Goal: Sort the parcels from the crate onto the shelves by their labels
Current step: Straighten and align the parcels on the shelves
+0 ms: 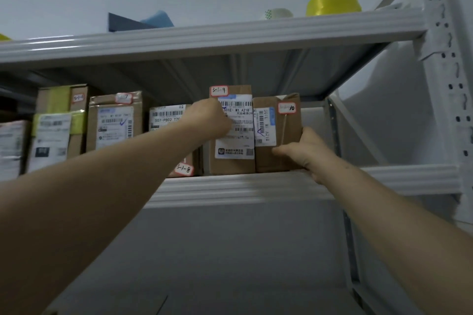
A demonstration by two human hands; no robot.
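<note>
Seems well along: the shelf (230,186) holds a row of tagged parcels, right hand (307,153) grips the "10" parcel (279,133) at its end, left hand (207,117) is curled against the 3-1-9 parcel (233,161) (grip unclear), and the crate's out of view.

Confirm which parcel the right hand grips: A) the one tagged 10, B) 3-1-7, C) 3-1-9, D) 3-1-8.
A: the right hand grips the lower right corner of parcel 10, the last on the right in the row.
</note>
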